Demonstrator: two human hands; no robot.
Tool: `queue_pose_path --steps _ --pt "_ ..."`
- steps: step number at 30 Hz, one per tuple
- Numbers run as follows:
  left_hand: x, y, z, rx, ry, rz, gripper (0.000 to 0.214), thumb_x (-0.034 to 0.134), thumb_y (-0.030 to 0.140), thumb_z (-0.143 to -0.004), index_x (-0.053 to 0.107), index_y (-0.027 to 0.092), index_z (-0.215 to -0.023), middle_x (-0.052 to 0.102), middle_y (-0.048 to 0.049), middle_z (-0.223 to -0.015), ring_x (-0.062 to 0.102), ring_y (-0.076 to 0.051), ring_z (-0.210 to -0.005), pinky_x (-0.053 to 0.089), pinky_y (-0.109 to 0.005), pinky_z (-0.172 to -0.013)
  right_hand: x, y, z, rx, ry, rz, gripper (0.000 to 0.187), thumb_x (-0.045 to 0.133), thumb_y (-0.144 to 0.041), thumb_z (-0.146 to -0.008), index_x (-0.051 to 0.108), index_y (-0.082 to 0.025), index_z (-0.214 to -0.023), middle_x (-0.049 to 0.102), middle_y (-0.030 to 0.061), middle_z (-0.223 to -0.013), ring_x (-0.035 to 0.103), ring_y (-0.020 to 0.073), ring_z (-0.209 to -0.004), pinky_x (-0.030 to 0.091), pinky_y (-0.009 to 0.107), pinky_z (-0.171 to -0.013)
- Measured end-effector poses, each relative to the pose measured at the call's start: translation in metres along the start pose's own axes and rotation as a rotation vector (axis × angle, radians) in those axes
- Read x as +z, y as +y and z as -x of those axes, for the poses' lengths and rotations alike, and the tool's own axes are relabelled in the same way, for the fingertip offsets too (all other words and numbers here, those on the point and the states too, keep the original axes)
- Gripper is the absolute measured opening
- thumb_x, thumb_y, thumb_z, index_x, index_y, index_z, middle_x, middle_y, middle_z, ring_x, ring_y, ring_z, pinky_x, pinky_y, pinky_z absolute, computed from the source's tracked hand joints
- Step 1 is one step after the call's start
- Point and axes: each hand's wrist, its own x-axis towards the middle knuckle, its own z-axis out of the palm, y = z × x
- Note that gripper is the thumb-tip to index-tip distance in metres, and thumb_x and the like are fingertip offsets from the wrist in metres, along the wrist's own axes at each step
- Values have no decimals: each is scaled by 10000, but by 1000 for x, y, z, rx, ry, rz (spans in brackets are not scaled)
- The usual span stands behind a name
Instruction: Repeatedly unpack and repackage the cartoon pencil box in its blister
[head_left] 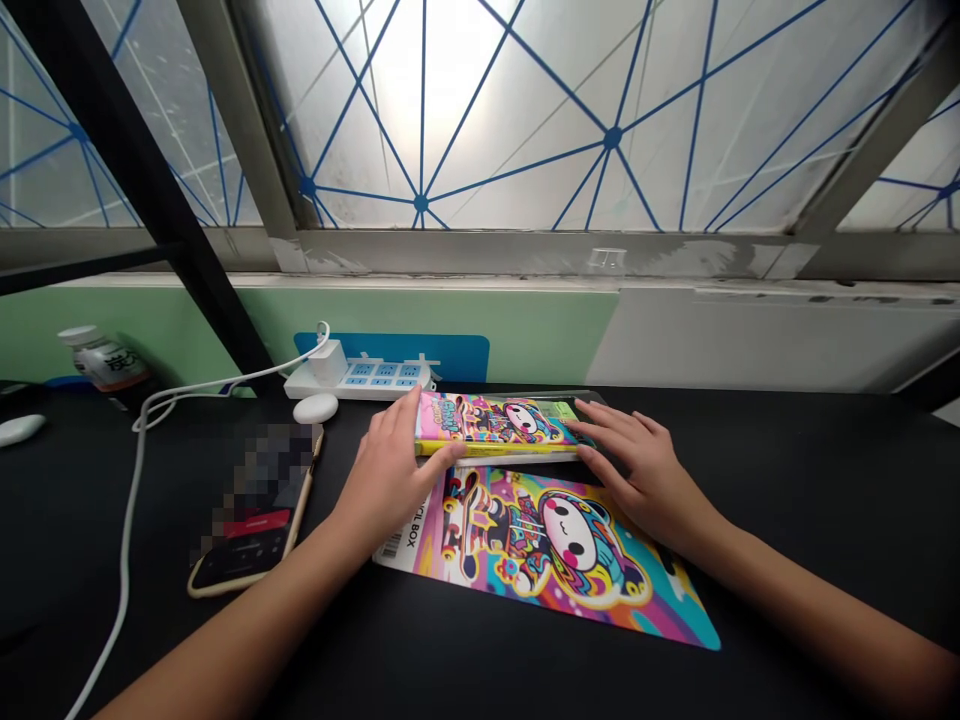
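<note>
A colourful pencil box [495,425] with a cartoon figure lies on the black desk [787,480], its yellow edge facing me. My left hand [394,460] grips its left end, thumb on the front edge and fingers on top. My right hand [637,465] rests on its right end with fingers stretched over it. In front of the box lies a flat printed card sheet [555,545] with the same cartoon and the words "pencil box"; both wrists rest on or beside it.
A phone [255,515] lies to the left of the sheet. Behind it sit a white oval object [316,407], a white power strip [367,377] with a charger and a white cable [135,470]. A bottle [101,358] stands at the far left. A window runs behind the desk.
</note>
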Motion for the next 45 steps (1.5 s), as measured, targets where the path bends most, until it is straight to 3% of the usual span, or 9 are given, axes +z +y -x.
queue_pose_path --steps 8,13,17,22,27,30,33,37,45 --pt "1 7 1 69 -86 -119 667 377 513 -1009 180 213 -1571 389 -159 -1563 335 -311 -1446 205 -612 -1164 -12 -29 3 -301 -76 41 349 490 -349 -1001 515 -249 -1335 547 121 -1453 494 281 -1344 321 572 -1097" --pt "3 11 3 161 -143 -235 586 268 518 -1033 347 211 -1526 241 -131 -1633 118 -324 -1521 164 -652 -1157 -19 -40 8 -390 -53 -50 269 548 -315 -962 623 -252 -1213 684 112 -1228 614 287 -1155 445 493 -983" --pt "6 16 5 335 -132 -285 553 338 524 -1021 335 314 -1532 215 -87 -1646 125 -314 -1522 196 -624 -1160 -22 -60 15 -355 -269 -181 367 544 -412 -965 631 -224 -1269 700 122 -1183 641 289 -1079 507 456 -924" --pt "3 18 5 299 -171 -365 479 303 473 -1039 504 278 -1428 430 -146 -1544 337 -339 -1453 260 -638 -1123 -24 -74 19 -212 -547 -245 819 551 -643 -897 313 -220 -1557 358 133 -1585 342 378 -1437 341 570 -1138" --pt "-10 10 -2 225 -108 -429 466 273 434 -1046 662 198 -1146 573 -168 -1415 462 -336 -1372 331 -588 -1103 -36 -72 19 -138 -664 -275 902 537 -702 -870 255 -215 -1575 216 129 -1631 205 377 -1490 236 604 -1181" --pt "-11 4 -4 190 -79 -415 464 296 445 -1039 614 174 -1241 550 -171 -1441 468 -339 -1367 350 -583 -1095 -38 -70 20 -125 -645 -300 861 569 -720 -839 425 -182 -1495 257 167 -1618 231 383 -1482 257 600 -1172" --pt "-7 2 -3 206 -63 -383 537 344 470 -1024 447 178 -1463 474 -175 -1506 416 -353 -1404 350 -593 -1093 -34 -70 22 -111 -557 -309 628 576 -658 -876 588 -197 -1301 413 175 -1547 348 371 -1428 348 570 -1117" --pt "-1 -1 -3 250 -111 -386 518 330 454 -1028 488 214 -1459 466 -163 -1515 391 -360 -1419 344 -579 -1101 -25 -72 20 -23 -395 -221 416 545 -506 -953 569 -207 -1242 603 144 -1275 557 311 -1127 469 485 -930" --pt "-8 -6 -9 195 -155 -235 528 296 510 -1024 640 237 -1317 523 -117 -1479 402 -328 -1418 327 -559 -1127 -16 -67 19 64 -279 -64 207 525 -406 -964 532 -210 -895 601 74 -908 530 245 -821 426 400 -735"
